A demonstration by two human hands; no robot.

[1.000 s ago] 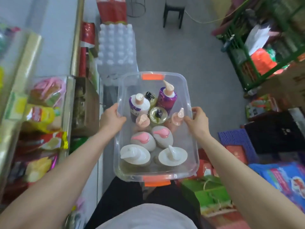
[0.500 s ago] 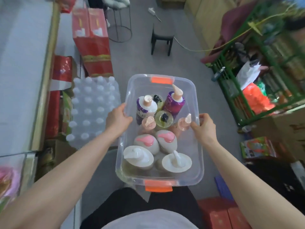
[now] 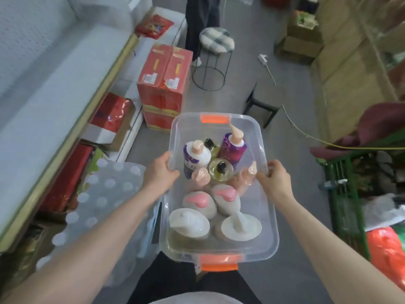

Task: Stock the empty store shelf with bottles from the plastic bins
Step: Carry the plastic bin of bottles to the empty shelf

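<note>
I carry a clear plastic bin (image 3: 268, 235) with orange latches in front of my waist. My left hand (image 3: 158, 175) grips its left rim and my right hand (image 3: 275, 178) grips its right rim. Inside stand several pump bottles: a purple one (image 3: 233, 148) and a white-and-purple one (image 3: 196, 156) at the far end, a yellow one with a black pump (image 3: 220, 171) in the middle, peach-capped ones, two pink-topped grey ones (image 3: 199, 204), and two white-capped ones (image 3: 241, 227) nearest me. A white, empty shelf (image 3: 43, 110) with a gold edge runs along my left.
A shrink-wrapped pack of water bottles (image 3: 98, 198) lies on the floor by my left arm. Red cartons (image 3: 163, 88) stand ahead on the left. A round stool (image 3: 215, 40), a dark stool (image 3: 264, 99) and a person's legs are ahead. A green rack (image 3: 344, 205) stands at right.
I have walked forward along the aisle with the bin. The water pack has slid back beside my left arm, and the red cartons and stools are closer. Both grips are unchanged.
</note>
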